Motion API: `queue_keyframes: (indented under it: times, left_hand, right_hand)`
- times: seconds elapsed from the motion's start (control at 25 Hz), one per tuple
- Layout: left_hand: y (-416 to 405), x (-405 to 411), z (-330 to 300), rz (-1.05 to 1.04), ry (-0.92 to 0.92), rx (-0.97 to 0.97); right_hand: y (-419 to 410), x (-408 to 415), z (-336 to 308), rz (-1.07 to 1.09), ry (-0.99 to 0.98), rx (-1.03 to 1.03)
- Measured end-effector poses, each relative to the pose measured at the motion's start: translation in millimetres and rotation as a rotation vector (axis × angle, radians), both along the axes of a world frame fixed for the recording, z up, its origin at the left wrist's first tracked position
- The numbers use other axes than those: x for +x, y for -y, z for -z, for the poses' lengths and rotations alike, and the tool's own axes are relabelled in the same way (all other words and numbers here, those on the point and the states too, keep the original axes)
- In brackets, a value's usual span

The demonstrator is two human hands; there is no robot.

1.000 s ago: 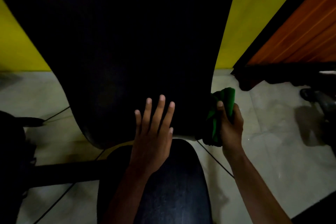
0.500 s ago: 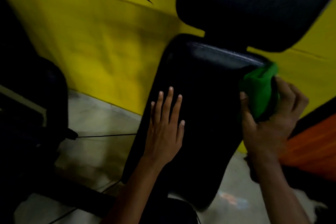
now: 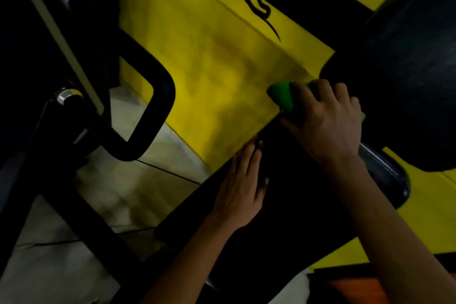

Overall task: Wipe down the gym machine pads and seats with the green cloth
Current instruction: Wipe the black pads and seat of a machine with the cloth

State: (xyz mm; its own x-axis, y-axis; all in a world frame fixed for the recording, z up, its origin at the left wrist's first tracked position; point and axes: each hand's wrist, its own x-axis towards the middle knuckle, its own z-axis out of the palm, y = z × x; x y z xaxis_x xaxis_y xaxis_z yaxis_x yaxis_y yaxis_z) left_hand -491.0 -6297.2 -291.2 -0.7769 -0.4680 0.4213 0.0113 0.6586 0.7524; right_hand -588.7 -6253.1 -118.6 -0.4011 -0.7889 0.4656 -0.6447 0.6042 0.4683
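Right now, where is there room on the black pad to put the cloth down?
The bare stretch of the back pad lies between the left hand, resting flat near its left edge, and the right forearm. The top end is crowded: the right hand presses the green cloth there, under the head pad.

Single head-worn view — looks forward and down, tilted, close over the long black padded gym backrest (image 3: 291, 200); bright yellow painted wall (image 3: 217, 69) just behind — pale tiled floor (image 3: 118, 187) below left.
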Motion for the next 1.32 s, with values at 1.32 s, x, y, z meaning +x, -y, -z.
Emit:
queue_keyframes:
  times: [1.32]
  left_hand:
    - [98,-13,62,0.403,0.29,0.437]
  right_hand:
    - [147,-23,70,0.335,0.455,1.089]
